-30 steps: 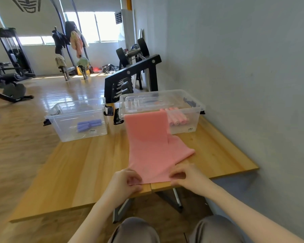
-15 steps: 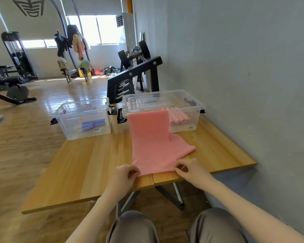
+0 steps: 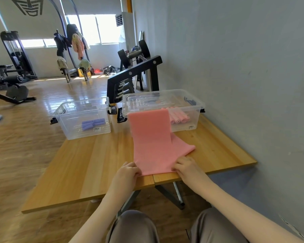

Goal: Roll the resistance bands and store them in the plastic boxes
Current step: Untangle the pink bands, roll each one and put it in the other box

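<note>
- Head view: a pink resistance band (image 3: pixel 152 142) is lying lengthwise on the wooden table (image 3: pixel 88 165), its far end draping up over the front rim of the right plastic box (image 3: pixel 186 104) and its near end sitting at the table's front edge.
- The left hand (image 3: pixel 127 174) is pinching the band's near left corner with curled fingers, and the right hand (image 3: pixel 187 166) is pinching the near right corner in the same way; both are holding the band and nothing else.
- As I judge it, the step in hand is starting the roll at the near end. Doing it well is going to mean keeping both corners level, tucking the first turn tight, and rolling away from the body so the edges are stacking flush.
- A second layer of the band is fanning out to the right near the right hand; squaring it under the top layer first is likely saving a crooked roll.
- The right box is already holding pink rolls (image 3: pixel 177 116); the left plastic box (image 3: pixel 82 118) is holding purple rolls (image 3: pixel 93 123), so pink is probably belonging on the right.
- Hard to make out: the fingertips are tucking under the band's edge, so I cannot tell whether a first fold is formed. How much band is hanging inside the right box is hidden, and the exact count of rolls is blurring through the clear walls.
</note>
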